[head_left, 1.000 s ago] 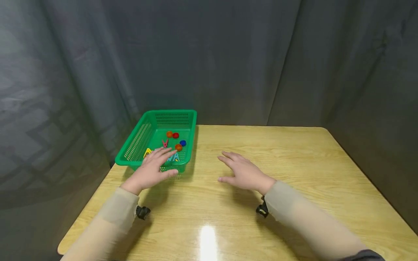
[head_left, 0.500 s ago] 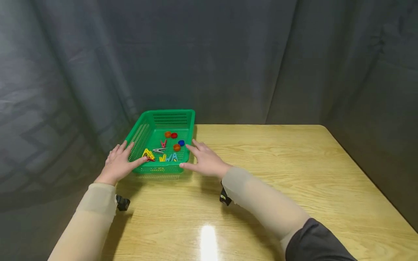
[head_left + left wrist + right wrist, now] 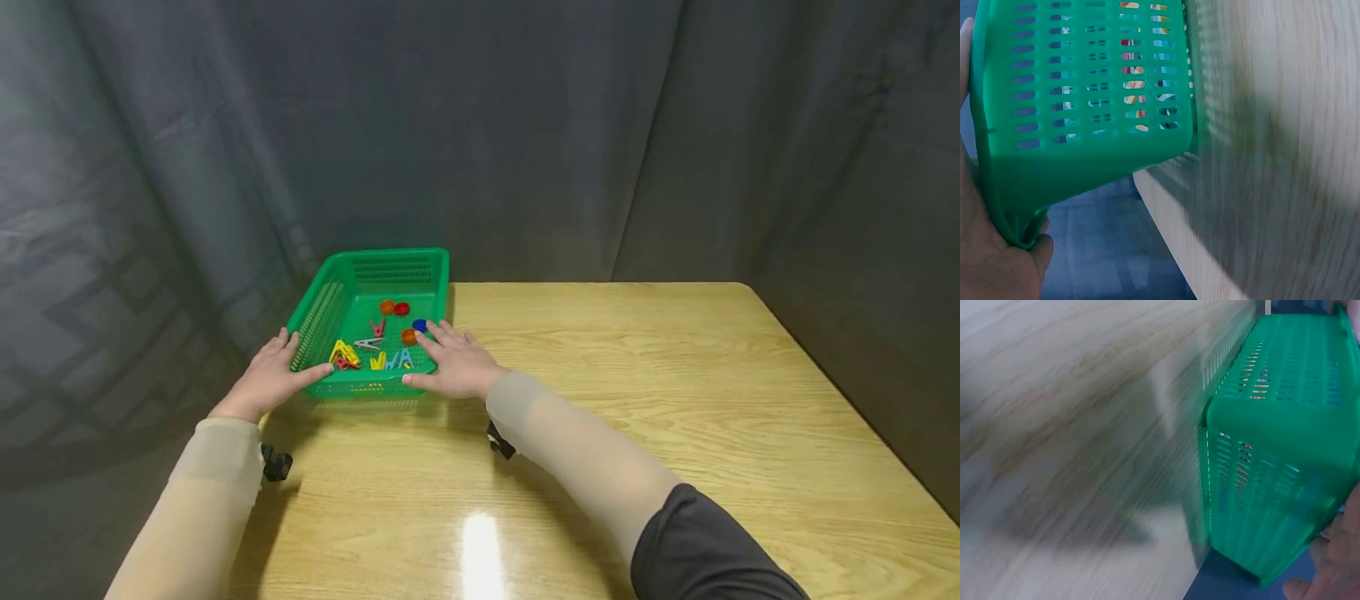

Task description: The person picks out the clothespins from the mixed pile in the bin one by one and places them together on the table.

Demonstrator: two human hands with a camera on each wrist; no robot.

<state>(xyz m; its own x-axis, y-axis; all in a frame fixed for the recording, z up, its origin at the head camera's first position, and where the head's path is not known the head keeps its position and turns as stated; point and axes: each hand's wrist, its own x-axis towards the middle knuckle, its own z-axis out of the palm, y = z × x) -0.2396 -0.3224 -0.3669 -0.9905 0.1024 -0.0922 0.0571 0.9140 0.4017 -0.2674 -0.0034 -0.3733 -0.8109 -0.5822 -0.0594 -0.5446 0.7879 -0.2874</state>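
Note:
A green plastic basket (image 3: 367,377) with slotted walls stands at the left of the table. My left hand (image 3: 264,379) grips its near left corner, the thumb lying along the front rim. At the near right corner my right hand (image 3: 459,367) holds the rim, with fingers reaching over the right side. In both wrist views, fingertips curl beneath the rim. Inside lie yellow clothespins (image 3: 345,352), light blue clothespins (image 3: 405,358), a pink clothespin (image 3: 378,328) and a grey one (image 3: 368,343). Orange (image 3: 387,307), red (image 3: 402,308) and blue round caps (image 3: 419,325) lie farther back and right.
The wooden table (image 3: 637,400) stretches away to the right of the basket. A dark grey curtain (image 3: 540,142) hangs behind the table and along its sides. The table's left edge runs close beside the basket.
Both hands have moved from above the table to the basket's near corners, the left hand going left and the right hand going left and forward. The basket stays about where it was.

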